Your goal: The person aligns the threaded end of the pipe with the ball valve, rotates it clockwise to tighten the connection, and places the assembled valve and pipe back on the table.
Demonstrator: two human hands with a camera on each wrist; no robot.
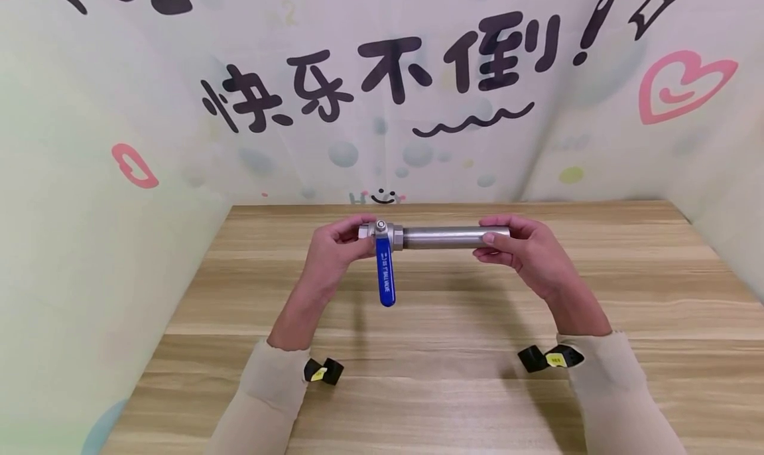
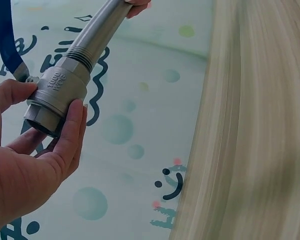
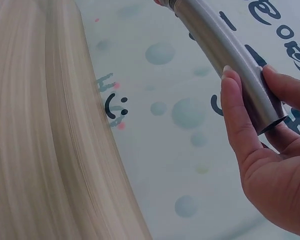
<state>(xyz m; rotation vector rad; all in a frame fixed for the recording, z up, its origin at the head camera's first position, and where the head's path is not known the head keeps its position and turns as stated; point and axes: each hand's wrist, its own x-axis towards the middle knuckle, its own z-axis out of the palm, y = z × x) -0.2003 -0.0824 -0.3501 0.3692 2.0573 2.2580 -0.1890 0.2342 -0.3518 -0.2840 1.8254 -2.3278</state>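
Note:
A steel ball valve [image 1: 398,237] with a blue lever handle [image 1: 386,272] is joined to a straight metal pipe [image 1: 442,237], and both are held level above the table. My left hand [image 1: 334,251] grips the valve body at its free end, thumb in front and fingers behind. Some pipe thread [image 2: 80,56] shows beside the valve's hex end in the left wrist view. The lever points toward me, crosswise to the pipe. At the other end, my right hand [image 1: 528,251] pinches the pipe between thumb and fingers, close to its open end [image 3: 272,125].
Below the hands lies a wood-grain table [image 1: 430,349], its far edge against a printed cloth backdrop [image 1: 334,156] with black lettering. Small black wrist cameras [image 1: 331,371] sit at both beige sleeves [image 1: 609,382].

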